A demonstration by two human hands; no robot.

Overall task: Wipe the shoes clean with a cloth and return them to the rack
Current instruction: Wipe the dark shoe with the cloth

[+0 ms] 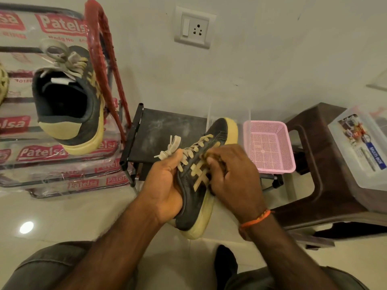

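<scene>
I hold a dark sneaker [194, 206] with a yellowish sole and pale laces over my lap, toe pointing away. My left hand [165, 185] grips it at the collar and tongue, thumb by the laces. My right hand [234, 174] lies on the shoe's outer side with its fingers curled against the tan stripes. No cloth shows plainly; the fingers hide whatever is under them. The matching sneaker [69, 97] sits heel toward me on the shoe rack [100, 49], a red-framed rack wrapped in clear printed plastic at the left.
A low black stand [167, 130] is behind the held shoe, with a pink mesh basket [270, 147] to its right. A brown plastic stool [314, 164] carries a clear lidded box [360, 147]. A wall socket [194, 28] is above. My knees fill the bottom edge.
</scene>
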